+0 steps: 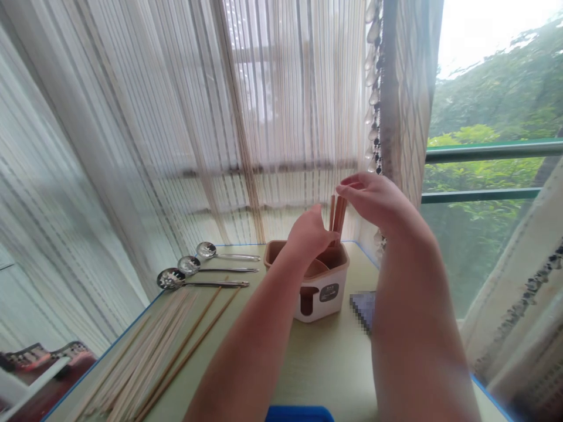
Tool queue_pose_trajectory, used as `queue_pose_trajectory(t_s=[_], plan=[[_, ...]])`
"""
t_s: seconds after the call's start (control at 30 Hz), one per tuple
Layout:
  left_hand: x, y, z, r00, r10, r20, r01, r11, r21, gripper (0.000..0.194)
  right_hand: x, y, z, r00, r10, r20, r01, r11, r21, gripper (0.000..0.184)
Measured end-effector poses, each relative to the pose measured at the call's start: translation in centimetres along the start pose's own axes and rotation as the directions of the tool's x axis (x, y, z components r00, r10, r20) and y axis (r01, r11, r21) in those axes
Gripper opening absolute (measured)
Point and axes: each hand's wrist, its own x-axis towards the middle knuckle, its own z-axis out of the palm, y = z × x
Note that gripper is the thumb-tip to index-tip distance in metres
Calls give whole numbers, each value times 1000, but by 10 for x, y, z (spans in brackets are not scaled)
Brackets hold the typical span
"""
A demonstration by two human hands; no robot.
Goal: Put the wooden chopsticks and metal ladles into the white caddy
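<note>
A bundle of brown chopsticks (338, 215) stands upright at the back right of a brown-and-white utensil holder (322, 300). My right hand (368, 196) is closed at their top ends, with thumb and fingertips meeting there. Lower down, my left hand (311, 231) reaches over the holder and grips the same bundle near the rim; its far fingers are partly hidden. Inside the holder a curved brown divider shows. The lower ends of the chopsticks are out of sight behind the rim.
Three metal slotted ladles (189, 265) lie left of the holder. Many pale chopsticks (145, 346) and two longer brown sticks (193, 346) lie nearer me on the table (325, 363). A dark flat object (364, 308) sits right, a blue item (299, 414) at the front edge. Curtains (290, 105) hang behind.
</note>
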Motion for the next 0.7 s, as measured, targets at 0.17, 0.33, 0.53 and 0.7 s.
queue_pose_trajectory(t_s=[0.17,0.33,0.53,0.7], plan=[[-2,8,-5,999,48,2,-48,996,80,29,-2,-3,-6,1000,15,-26,-15,1000,11,29],[-4,11,-3,995,89,50,-92,994,65,20,-4,-2,-12,998,-17,-62,19,999,35,29],[-18,36,-8,995,-81,-52,95,919,383,18,-7,-11,-14,987,-87,-136,95,994,51,28],[-42,66,-19,993,-105,-52,117,841,528,12,-8,-19,-5,967,-167,-191,194,972,133,31]])
